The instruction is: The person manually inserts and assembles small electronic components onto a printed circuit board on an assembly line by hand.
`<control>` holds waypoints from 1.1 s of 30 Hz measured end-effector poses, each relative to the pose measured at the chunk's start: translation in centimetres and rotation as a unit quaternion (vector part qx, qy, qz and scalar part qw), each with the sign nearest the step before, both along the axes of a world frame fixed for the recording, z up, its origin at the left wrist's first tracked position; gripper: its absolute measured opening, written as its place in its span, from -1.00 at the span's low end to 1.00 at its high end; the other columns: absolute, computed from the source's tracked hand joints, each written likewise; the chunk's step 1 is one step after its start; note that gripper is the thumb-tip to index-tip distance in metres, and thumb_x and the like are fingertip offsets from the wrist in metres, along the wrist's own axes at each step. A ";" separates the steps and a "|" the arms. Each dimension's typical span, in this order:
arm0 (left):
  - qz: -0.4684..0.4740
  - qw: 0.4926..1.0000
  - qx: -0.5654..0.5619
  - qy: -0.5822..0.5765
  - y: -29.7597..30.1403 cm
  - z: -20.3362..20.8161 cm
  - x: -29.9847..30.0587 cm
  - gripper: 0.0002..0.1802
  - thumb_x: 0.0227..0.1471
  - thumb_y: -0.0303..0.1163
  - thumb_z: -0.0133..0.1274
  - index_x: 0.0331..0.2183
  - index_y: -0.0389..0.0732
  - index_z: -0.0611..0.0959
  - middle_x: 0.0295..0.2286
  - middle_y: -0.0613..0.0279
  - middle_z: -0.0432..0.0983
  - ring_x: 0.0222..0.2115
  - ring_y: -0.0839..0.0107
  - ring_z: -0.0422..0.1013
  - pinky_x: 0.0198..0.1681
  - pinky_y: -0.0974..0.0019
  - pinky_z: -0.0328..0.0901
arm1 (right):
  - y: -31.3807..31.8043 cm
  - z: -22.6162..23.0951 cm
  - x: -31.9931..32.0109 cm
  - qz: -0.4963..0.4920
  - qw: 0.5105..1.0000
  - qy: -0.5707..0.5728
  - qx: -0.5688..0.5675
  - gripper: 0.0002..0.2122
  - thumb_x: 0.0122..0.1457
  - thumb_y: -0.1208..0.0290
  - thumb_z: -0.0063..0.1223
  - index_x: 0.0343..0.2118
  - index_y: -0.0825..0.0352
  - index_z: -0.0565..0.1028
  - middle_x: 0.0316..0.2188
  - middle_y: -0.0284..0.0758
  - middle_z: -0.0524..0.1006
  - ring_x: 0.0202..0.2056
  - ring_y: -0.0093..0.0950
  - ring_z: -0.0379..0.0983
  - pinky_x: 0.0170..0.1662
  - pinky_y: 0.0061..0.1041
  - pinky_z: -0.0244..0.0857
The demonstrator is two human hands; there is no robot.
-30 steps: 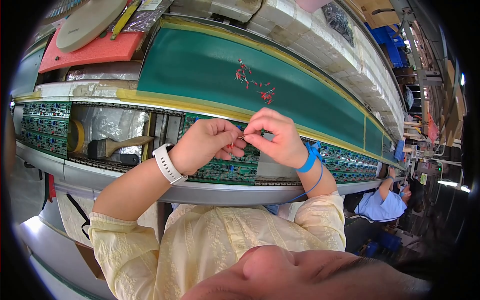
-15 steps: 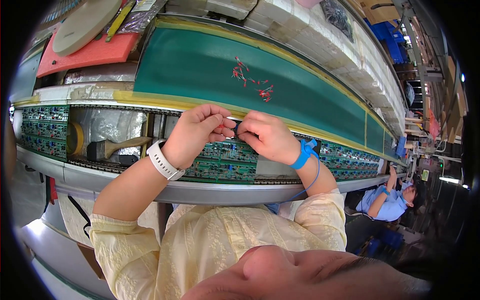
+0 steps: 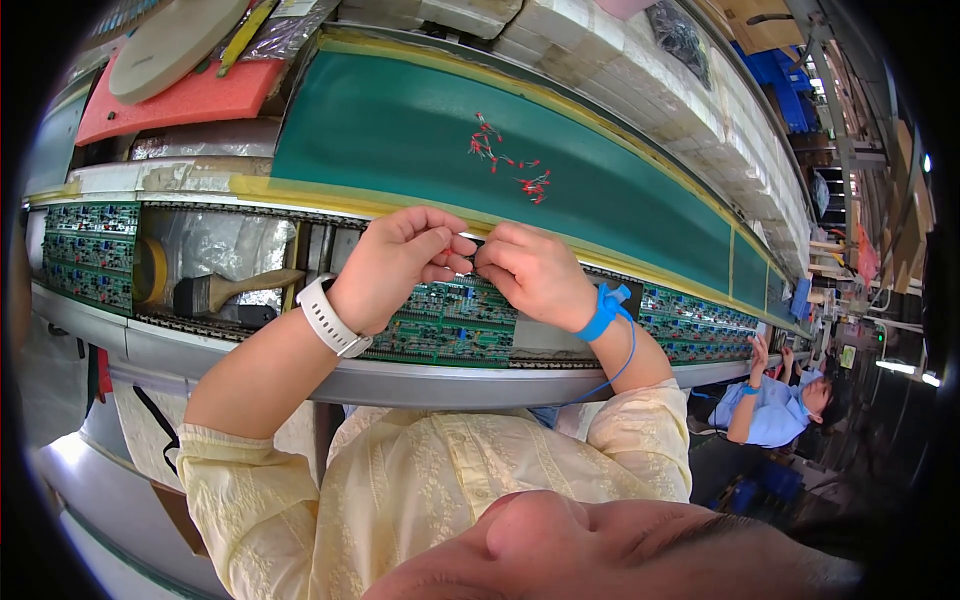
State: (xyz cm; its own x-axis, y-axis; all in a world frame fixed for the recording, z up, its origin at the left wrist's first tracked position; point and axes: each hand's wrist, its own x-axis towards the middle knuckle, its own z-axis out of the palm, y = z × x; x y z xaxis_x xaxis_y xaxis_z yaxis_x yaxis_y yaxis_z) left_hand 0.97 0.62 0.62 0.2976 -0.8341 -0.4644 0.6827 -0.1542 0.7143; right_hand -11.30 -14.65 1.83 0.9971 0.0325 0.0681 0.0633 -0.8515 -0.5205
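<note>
My left hand (image 3: 402, 262), with a white watch on its wrist, is closed in a pinch over the conveyor. A trace of red shows between its fingers, apparently a small red two-legged component. Close beside it, fingertips nearly meeting, my right hand (image 3: 533, 268) is also closed in a pinch; whatever it holds is hidden. A blue wrist strap (image 3: 604, 312) with a cord circles the right wrist. Below both hands lies a green circuit board (image 3: 455, 335) crowded with parts. Beyond them, loose red components with wire legs (image 3: 537, 186) are scattered on a green mat (image 3: 630, 195).
More circuit boards (image 3: 90, 245) sit on the rails at far left, and others (image 3: 695, 325) at right. A wooden-handled brush (image 3: 235, 290) and a yellow tape roll (image 3: 150, 272) lie between the rails. Red foam (image 3: 180, 100) is at upper left. A co-worker (image 3: 775, 405) sits at right.
My hands stay nearly in place, with small finger shifts; less red shows in the left fingers. The co-worker's arm and hand have moved. The view has shifted slightly.
</note>
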 end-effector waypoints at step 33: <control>0.008 1.000 -0.007 0.008 -0.2 0.1 0.0 -0.83 0.08 -0.50 -0.22 -0.29 -0.33 0.44 -0.38 0.14 0.47 -0.43 0.50 0.42 -0.36 0.49 0.33 | 0.5 -0.4 -0.1 0.006 0.995 -0.059 -0.082 -0.93 -0.19 0.52 0.07 -0.58 0.23 0.44 -0.60 -0.42 0.35 -0.52 -0.43 0.36 -0.52 -0.47 0.29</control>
